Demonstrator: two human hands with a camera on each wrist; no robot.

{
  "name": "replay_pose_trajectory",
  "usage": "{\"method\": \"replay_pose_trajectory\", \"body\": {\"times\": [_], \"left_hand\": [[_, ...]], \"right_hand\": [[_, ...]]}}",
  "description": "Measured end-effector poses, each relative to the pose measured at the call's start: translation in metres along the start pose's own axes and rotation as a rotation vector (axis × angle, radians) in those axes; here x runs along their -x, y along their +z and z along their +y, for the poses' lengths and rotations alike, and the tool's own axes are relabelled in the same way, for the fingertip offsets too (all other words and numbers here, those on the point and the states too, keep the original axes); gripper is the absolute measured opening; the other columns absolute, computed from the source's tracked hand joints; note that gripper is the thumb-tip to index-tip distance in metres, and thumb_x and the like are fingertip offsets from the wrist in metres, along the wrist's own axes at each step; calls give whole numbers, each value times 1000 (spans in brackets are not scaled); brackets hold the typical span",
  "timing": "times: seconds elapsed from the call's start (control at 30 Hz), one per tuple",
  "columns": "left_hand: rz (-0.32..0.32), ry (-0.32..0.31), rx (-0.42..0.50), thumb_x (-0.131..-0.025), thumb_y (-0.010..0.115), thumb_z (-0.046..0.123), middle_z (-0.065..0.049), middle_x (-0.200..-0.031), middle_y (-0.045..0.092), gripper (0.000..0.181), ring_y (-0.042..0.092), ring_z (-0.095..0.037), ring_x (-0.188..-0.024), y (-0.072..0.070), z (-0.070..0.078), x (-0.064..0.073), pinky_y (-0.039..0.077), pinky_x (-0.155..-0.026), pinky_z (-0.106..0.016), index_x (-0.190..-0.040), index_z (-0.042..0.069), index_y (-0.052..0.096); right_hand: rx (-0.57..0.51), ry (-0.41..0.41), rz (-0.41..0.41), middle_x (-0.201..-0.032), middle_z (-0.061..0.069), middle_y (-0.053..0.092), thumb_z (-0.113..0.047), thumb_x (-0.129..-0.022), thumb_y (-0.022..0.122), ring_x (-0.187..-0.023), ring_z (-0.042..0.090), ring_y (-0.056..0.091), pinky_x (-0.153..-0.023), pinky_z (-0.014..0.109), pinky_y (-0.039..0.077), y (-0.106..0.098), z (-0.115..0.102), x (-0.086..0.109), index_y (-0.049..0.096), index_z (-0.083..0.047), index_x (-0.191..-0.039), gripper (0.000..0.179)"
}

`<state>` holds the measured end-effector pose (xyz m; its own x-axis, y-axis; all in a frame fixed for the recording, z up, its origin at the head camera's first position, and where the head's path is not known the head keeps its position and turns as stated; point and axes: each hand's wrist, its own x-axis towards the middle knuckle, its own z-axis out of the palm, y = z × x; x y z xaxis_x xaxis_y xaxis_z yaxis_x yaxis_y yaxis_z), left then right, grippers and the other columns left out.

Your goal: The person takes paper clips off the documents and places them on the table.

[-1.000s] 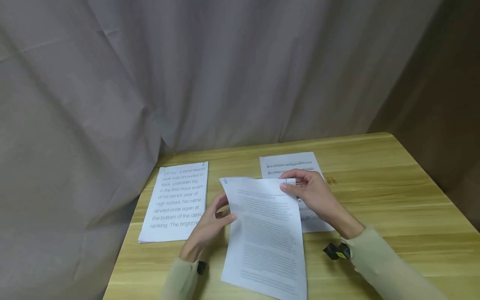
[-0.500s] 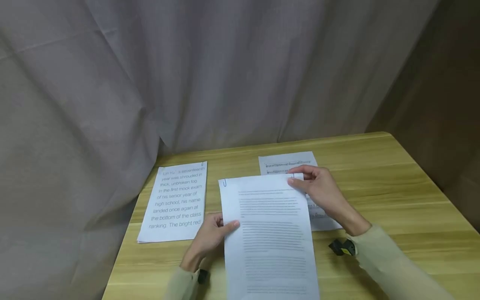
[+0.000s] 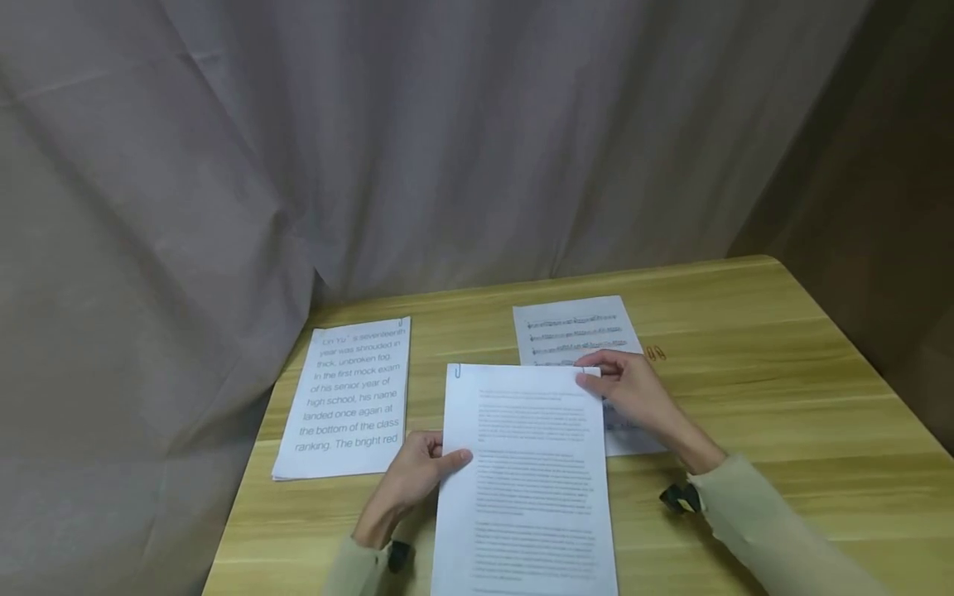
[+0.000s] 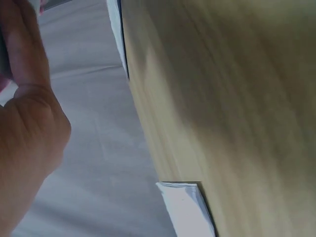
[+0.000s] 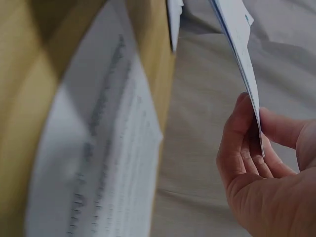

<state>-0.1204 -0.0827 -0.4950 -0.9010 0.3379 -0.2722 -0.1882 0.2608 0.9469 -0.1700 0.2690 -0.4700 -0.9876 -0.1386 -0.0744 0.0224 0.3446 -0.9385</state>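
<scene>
A thin stack of printed paper (image 3: 532, 488) is held up between both hands, its text side toward the head camera. My left hand (image 3: 417, 472) grips its left edge, thumb in front and fingers behind. At the top right corner my right hand (image 3: 629, 397) pinches the stack; the right wrist view shows the sheets' edge between thumb and fingers (image 5: 232, 143). A paper clip (image 3: 458, 371) sits on the top left corner, and another clip (image 3: 584, 372) shows beside the right fingertips. In the left wrist view, the left hand (image 4: 29, 108) is only partly in frame.
A clipped stack in large print (image 3: 350, 401) lies on the left of the wooden table (image 3: 782, 397). Sheet music (image 3: 574, 323) lies behind the held stack, partly covered by it. Reddish paper clips (image 3: 656, 353) lie right of the music. A grey curtain (image 3: 477, 149) hangs behind the table.
The held stack has straightened from a bent, tilted pose and now faces the head camera more squarely. Over the last half second its top and both hands moved slightly lower in the head view.
</scene>
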Motion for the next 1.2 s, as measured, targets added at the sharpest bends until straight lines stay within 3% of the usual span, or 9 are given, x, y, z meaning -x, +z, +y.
{"method": "replay_pose_trajectory", "body": {"times": [0.27, 0.4, 0.67, 0.93, 1.2], "left_hand": [[65, -37, 13, -101, 75, 9, -25, -99, 83, 28, 81, -16, -75, 8, -7, -3, 64, -68, -26, -118, -13, 74], [75, -40, -6, -101, 75, 9, -25, -98, 83, 27, 81, -18, -76, 13, -8, -4, 64, -68, -26, -118, -12, 75], [77, -50, -87, -100, 76, 12, -20, -93, 84, 25, 79, -16, -73, 16, -8, -8, 62, -65, -25, -115, -8, 77], [78, -55, -112, -101, 76, 13, -19, -92, 84, 24, 80, -17, -73, 18, -5, -10, 63, -64, -26, -115, -7, 77], [82, -41, -87, -100, 76, 9, -22, -94, 84, 24, 80, -16, -72, 16, -8, -10, 62, -64, -25, -115, -10, 76]], "right_hand": [[-23, 33, 33, -98, 15, 83, -10, -104, 72, -77, 15, 76, -64, 28, 57, 6, 19, -3, 72, 5, -127, 28], [-35, 59, 32, -96, 10, 82, -11, -104, 72, -77, 14, 74, -65, 27, 55, 5, 24, -3, 72, 4, -126, 27], [-56, 77, 22, -84, 1, 77, -14, -103, 74, -59, 9, 52, -51, 24, 38, -1, 35, -5, 71, 3, -126, 29], [-69, 91, 45, -92, 1, 82, -15, -104, 74, -76, 8, 71, -68, 25, 56, -8, 41, -8, 68, 4, -129, 32], [-114, 44, 84, -90, 5, 82, -8, -106, 69, -75, 8, 75, -73, 29, 66, -27, 51, -9, 61, 14, -133, 36]]}}
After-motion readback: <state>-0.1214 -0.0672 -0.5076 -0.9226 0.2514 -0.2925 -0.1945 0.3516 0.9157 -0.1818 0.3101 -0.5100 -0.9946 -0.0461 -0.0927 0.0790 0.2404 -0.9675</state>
